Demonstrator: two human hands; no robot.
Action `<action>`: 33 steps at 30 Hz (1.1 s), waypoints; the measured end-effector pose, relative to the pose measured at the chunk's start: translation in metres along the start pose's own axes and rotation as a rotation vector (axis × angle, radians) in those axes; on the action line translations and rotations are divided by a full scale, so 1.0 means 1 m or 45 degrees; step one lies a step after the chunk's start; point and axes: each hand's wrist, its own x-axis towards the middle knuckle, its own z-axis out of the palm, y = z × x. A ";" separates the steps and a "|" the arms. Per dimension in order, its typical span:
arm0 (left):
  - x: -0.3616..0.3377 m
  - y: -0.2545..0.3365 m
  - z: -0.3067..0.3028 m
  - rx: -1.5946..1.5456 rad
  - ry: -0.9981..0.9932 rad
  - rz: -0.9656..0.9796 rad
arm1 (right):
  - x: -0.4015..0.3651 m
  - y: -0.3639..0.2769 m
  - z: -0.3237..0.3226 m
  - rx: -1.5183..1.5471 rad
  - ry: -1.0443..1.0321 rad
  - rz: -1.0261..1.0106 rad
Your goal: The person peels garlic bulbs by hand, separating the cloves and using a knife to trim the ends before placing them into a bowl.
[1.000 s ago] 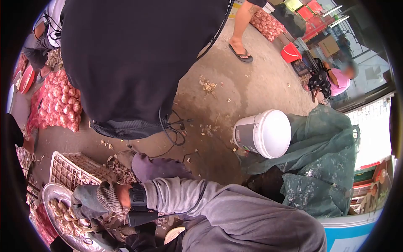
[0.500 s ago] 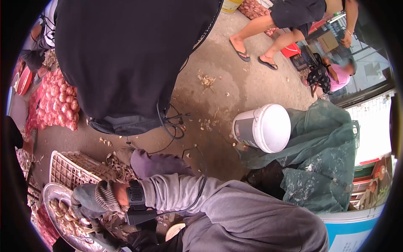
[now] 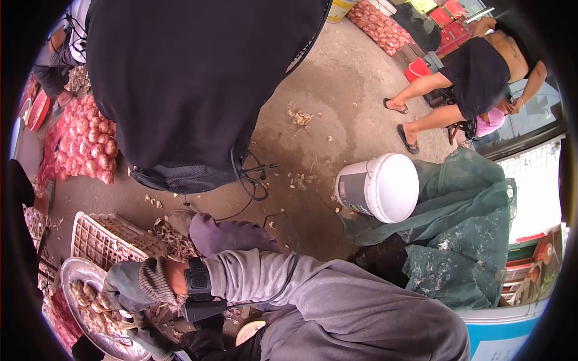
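My right hand (image 3: 127, 285), in a grey knitted glove with a black band at the wrist, is curled over the right side of a round metal tray (image 3: 67, 274). Garlic bulbs (image 3: 90, 299) with dry stalks lie in that tray. Just below it, my left hand (image 3: 147, 338), in a darker glove, has its fingers bent at the tray's inner edge. A small pale clove (image 3: 125, 314) shows between the two hands. Both hands are closed, and what their fingertips hold is too small and hidden to name.
A plastic crate (image 3: 108, 240) stands behind the tray. Net sacks of garlic (image 3: 87, 141) lie at left. A black cloth-like object (image 3: 192, 84) covers the upper middle. A white bucket (image 3: 379, 188) stands beside green netting (image 3: 457, 240). A person (image 3: 481, 72) in flip-flops is at upper right.
The person in flip-flops has moved right, partly covering the seated person in pink. The view has shifted slightly. My hands stay close together at the tray, with only slight movement.
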 end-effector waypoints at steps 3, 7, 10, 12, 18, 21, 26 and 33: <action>0.019 -0.031 -0.051 0.859 -0.314 0.695 | -0.002 -0.004 -0.002 -0.010 -0.011 0.031; 0.016 -0.024 -0.043 0.872 -0.302 0.711 | 0.003 0.007 0.003 -0.006 0.014 0.024; 0.015 -0.013 -0.032 0.506 -0.217 0.292 | 0.010 0.023 0.013 -0.015 0.047 -0.164; 0.043 -0.035 -0.056 -0.631 -1.098 0.121 | 0.010 0.019 0.013 0.067 0.032 0.031; 0.030 -0.053 -0.059 0.587 -0.167 0.275 | -0.003 -0.003 -0.002 -0.030 0.031 0.014; 0.036 -0.056 -0.069 0.492 -0.268 0.421 | -0.006 -0.005 -0.002 -0.104 0.093 -0.016; 0.038 -0.042 -0.056 0.385 -0.267 0.358 | -0.001 0.007 0.003 -0.166 0.077 -0.070; 0.017 -0.013 -0.016 -0.249 0.232 -0.277 | -0.006 -0.004 -0.003 -0.170 0.097 -0.099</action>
